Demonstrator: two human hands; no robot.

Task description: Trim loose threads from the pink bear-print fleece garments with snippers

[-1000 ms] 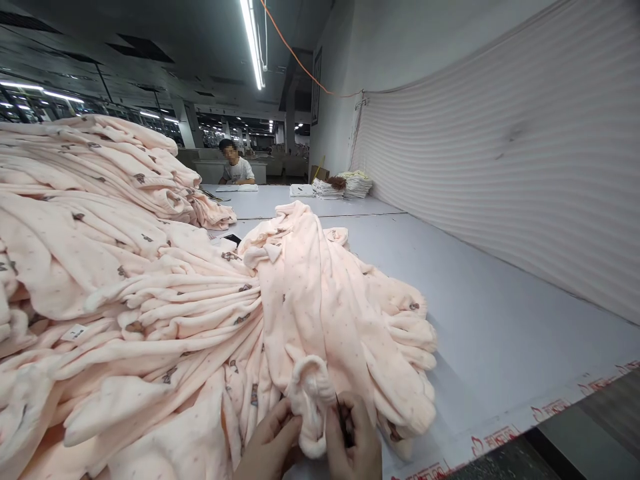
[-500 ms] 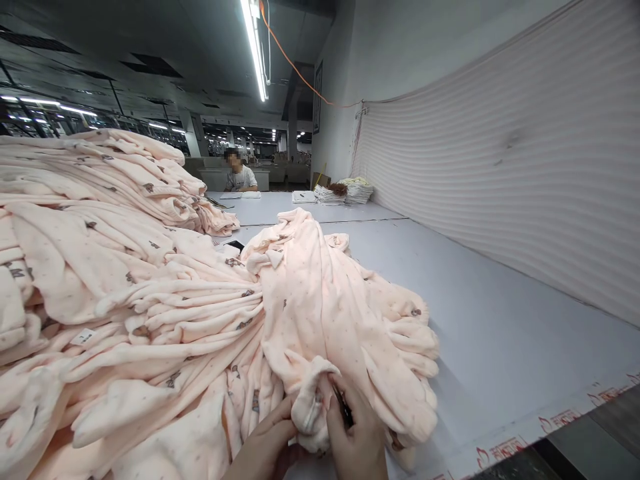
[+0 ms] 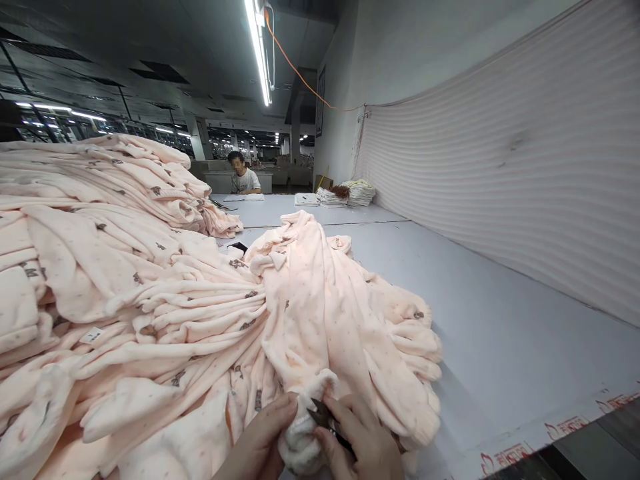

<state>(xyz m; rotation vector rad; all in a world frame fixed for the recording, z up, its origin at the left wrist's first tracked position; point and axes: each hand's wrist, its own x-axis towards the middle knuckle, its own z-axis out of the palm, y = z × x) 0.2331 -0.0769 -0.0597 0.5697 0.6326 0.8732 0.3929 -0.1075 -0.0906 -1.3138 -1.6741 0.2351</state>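
A pale pink fleece garment [image 3: 320,313] with small dark dots lies draped over a heap of the same garments. Its cuffed end [image 3: 303,437] is bunched at the bottom of the view. My left hand [image 3: 257,443] pinches that cuff from the left, fingers closed on the fabric. On the right, my right hand [image 3: 367,443] is closed round small dark thread snips [image 3: 325,420], whose blades point at the cuff.
A tall pile of pink garments [image 3: 100,253] fills the left half of the grey table [image 3: 500,320]. A ribbed white wall covering [image 3: 500,173] runs along the right. A person [image 3: 243,175] sits at the far end, near stacks of white cloth [image 3: 350,193].
The cuff has been pulled lower and turned in my hands. The snips have swung from upright to pointing left at the cuff. The view has tilted slightly.
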